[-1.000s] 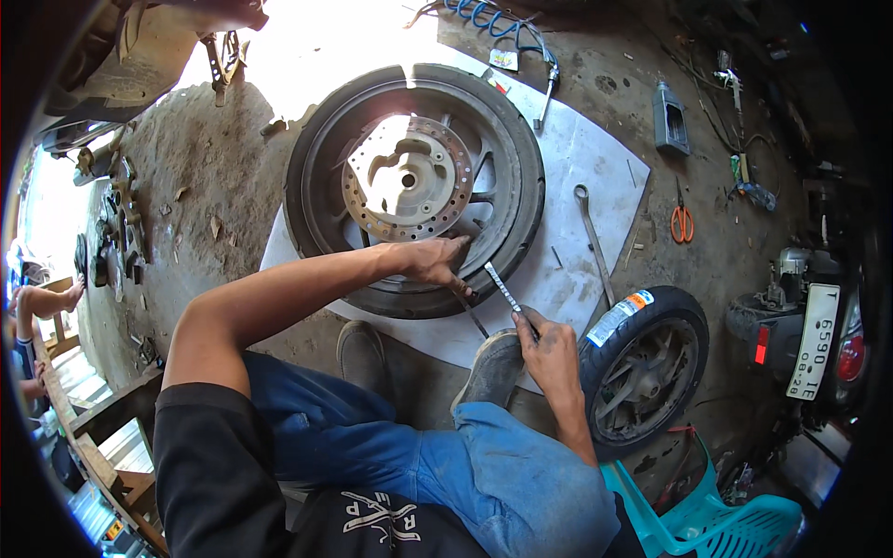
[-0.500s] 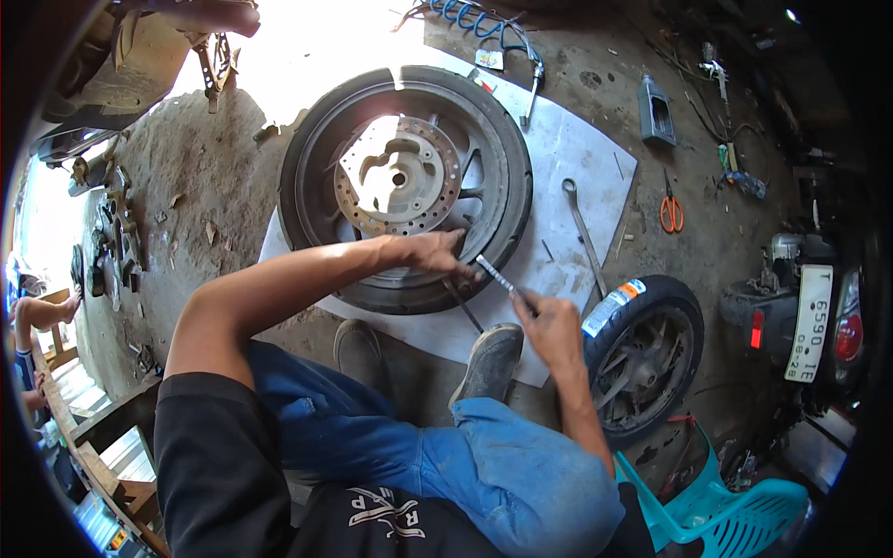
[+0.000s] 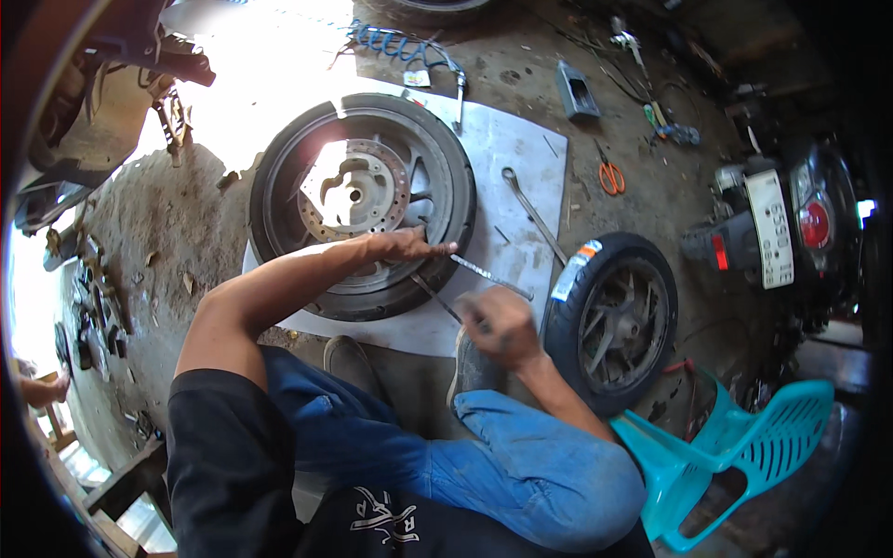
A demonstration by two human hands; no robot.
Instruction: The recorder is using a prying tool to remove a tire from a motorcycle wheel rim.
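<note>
My left hand (image 3: 414,245) lies across the lower right of the large wheel (image 3: 363,116), fingers apart, one touching the upper end of the silver bar (image 3: 485,272). That bar slants away to the right, outside my right hand's grasp. A dark bar (image 3: 431,293) slants from the tyre's lower edge toward my right hand (image 3: 498,324), which is blurred, fingers curled near that bar's end; its grip is unclear. The wheel, with a perforated brake disc (image 3: 395,200), lies on a white sheet (image 3: 521,139). A long spanner (image 3: 530,209) lies right of it.
A smaller labelled wheel (image 3: 581,335) is at right, beside a teal chair (image 3: 707,456) and a motorbike (image 3: 781,223). Orange scissors (image 3: 609,179), a grey bottle (image 3: 575,93) and a coiled hose (image 3: 381,39) lie beyond. Vehicle parts (image 3: 107,316) and another person's limb (image 3: 42,391) are at left.
My right hand has left the silver bar and shifted down-left beside the dark bar. The whole view has shifted, moving the large wheel leftward in the picture.
</note>
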